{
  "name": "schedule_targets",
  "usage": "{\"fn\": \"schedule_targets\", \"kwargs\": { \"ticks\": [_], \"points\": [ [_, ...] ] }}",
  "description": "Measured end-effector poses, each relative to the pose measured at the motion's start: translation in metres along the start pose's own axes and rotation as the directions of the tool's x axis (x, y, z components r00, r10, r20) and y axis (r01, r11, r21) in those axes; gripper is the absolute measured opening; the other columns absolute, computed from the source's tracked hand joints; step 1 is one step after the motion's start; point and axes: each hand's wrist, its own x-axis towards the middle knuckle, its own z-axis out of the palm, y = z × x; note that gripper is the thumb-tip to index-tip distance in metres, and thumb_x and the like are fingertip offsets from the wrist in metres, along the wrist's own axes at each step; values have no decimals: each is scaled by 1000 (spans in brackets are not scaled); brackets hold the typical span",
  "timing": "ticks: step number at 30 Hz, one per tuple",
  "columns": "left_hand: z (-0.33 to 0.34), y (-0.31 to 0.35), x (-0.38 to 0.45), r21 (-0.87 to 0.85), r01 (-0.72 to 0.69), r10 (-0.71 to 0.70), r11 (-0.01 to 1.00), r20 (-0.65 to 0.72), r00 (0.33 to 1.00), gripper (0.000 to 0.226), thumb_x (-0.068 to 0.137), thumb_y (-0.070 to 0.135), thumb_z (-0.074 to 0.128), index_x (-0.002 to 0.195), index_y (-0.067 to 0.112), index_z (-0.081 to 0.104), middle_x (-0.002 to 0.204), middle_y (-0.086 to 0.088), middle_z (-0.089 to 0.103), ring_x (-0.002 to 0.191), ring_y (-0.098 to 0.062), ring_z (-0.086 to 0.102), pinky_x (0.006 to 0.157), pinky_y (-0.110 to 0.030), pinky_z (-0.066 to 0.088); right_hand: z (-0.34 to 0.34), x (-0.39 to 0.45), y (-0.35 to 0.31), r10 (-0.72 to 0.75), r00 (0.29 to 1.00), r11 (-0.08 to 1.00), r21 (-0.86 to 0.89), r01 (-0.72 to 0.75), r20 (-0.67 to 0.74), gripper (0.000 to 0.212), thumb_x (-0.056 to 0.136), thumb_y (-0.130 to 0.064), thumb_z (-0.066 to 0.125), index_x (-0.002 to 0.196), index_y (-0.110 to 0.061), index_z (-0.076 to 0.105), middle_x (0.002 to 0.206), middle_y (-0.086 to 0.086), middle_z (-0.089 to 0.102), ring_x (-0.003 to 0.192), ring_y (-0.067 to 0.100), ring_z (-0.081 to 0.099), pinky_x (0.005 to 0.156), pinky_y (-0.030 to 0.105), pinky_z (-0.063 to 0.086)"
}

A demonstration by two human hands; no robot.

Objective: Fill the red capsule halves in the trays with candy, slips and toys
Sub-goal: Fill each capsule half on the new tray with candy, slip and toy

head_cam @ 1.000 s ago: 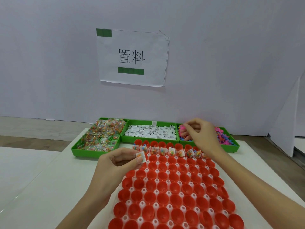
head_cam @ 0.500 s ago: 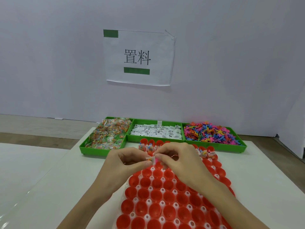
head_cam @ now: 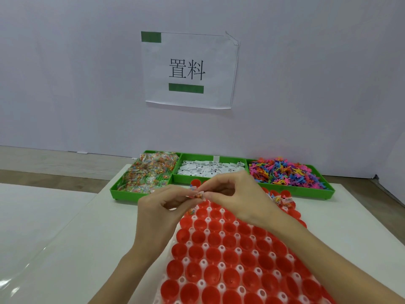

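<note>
Sitting at a glossy white table (head_cam: pixel 65 249) against a plain pale wall with a taped paper sign (head_cam: pixel 189 70), I had my left hand (head_cam: pixel 162 207) and right hand (head_cam: pixel 236 198) both pinching one crinkly candy packet (head_cam: pixel 198 195) over the far rows of smooth round red capsule halves (head_cam: pixel 219 255); three green plastic bins (head_cam: pixel 221 189) sat behind.

Red capsule halves (head_cam: pixel 230 257), green bins (head_cam: pixel 285 191), multicoloured toys (head_cam: pixel 285 174).

Glossy red plastic capsule halves (head_cam: pixel 230 257); green plastic bins (head_cam: pixel 122 194); paper sign (head_cam: pixel 188 69).
</note>
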Motion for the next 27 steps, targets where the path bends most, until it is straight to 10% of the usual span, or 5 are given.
{"fn": "schedule_targets", "kwargs": {
  "ticks": [27],
  "points": [
    [12, -22, -6, 268, 157, -202, 950, 146, 969, 17, 74, 22, 90, 80, 35, 80, 80, 17, 65, 92, -6, 54, 76, -14, 42, 22, 18, 33, 128, 992, 948, -294, -119, 14, 10, 84, -17, 83, 90, -24, 79, 78, -12, 75, 74, -8, 69, 69, 9, 54]
  ]
}}
